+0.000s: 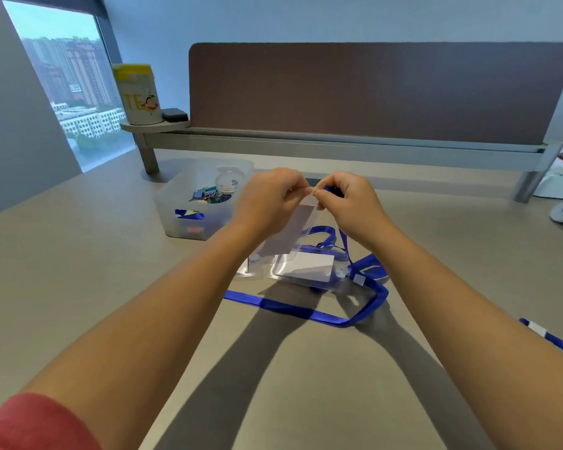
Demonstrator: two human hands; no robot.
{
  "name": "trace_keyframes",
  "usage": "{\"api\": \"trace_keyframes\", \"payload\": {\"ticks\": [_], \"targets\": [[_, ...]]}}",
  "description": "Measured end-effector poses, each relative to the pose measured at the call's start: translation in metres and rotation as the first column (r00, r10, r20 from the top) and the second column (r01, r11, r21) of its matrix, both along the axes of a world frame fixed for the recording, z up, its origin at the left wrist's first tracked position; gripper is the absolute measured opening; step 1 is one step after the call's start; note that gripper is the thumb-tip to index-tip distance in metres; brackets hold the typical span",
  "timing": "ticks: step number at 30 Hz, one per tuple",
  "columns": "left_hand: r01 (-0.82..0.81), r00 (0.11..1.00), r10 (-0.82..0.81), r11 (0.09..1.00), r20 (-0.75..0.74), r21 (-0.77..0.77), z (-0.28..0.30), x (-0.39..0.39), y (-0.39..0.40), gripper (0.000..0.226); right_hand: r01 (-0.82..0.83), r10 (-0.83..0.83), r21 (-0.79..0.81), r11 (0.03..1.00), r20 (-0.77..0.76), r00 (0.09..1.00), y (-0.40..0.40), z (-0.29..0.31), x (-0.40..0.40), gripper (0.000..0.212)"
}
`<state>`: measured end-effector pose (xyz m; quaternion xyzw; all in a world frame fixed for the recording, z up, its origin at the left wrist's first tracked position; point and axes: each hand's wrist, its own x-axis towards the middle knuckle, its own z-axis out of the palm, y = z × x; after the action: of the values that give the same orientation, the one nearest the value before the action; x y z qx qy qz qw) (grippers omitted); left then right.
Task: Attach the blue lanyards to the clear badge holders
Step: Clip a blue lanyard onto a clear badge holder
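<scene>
Bare table [95, 271] left of left hand [267, 199] & near side; plastic bin [189, 203] crowds just beyond-left; lanyard [306, 308] + badge holders [306, 267] lie beneath both; right hand [348, 203].

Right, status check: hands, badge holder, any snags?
Left hand and right hand both pinching top of raised badge holder. Blue lanyard trailing on desk. Clip hidden by fingers. Nothing blocking.
</scene>
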<state>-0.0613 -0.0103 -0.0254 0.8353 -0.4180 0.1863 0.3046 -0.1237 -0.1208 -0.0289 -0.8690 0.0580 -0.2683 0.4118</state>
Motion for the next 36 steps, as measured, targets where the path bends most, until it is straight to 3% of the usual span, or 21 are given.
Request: {"api": "trace_keyframes", "payload": {"ticks": [4,9,13,18,22,25,30,33,36], "targets": [[-0.008,1.0,0.008,1.0,0.026,-0.011,0.006,0.016,-0.011,0.023,-0.001,0.0,0.027,1.0,0.013,1.0,-0.011,0.007,0.018,0.012],[-0.012,0.996,0.014,1.0,0.09,-0.019,0.014,0.038,-0.019,0.025,0.005,-0.005,0.012,1.0,0.018,1.0,-0.02,0.016,0.042,0.027],[-0.034,0.998,0.038,0.997,0.05,-0.064,0.01,0.052,-0.023,0.025,-0.006,0.006,-0.001,1.0,0.021,1.0,-0.021,0.013,0.06,0.024],[-0.075,0.991,0.055,0.982,-0.12,-0.172,0.0,0.068,-0.024,0.026,-0.028,0.028,0.003,1.0,0.015,0.999,-0.017,0.004,0.078,0.01],[-0.109,0.915,-0.048,0.927,-0.401,-0.36,-0.001,0.078,-0.019,0.024,-0.047,0.047,0.028,0.998,0.002,0.999,-0.013,0.0,0.085,0.013],[-0.081,0.824,-0.16,0.916,-0.543,-0.393,0.003,0.078,-0.011,0.025,-0.098,0.103,0.162,0.982,-0.019,0.995,-0.014,0.002,0.087,0.016],[-0.019,0.792,-0.244,0.906,-0.559,-0.423,-0.001,0.07,-0.008,0.03,-0.107,0.161,0.446,0.889,-0.087,0.983,-0.015,0.013,0.084,0.025],[0.032,0.82,-0.232,0.931,-0.524,-0.363,-0.004,0.065,-0.008,0.04,-0.138,0.234,0.658,0.74,-0.06,0.97,-0.016,0.028,0.08,0.025],[-0.005,0.921,-0.068,0.983,-0.384,-0.185,-0.006,0.064,-0.012,0.037,-0.152,0.266,0.732,0.665,-0.041,0.963,-0.021,0.042,0.074,0.024]]}}
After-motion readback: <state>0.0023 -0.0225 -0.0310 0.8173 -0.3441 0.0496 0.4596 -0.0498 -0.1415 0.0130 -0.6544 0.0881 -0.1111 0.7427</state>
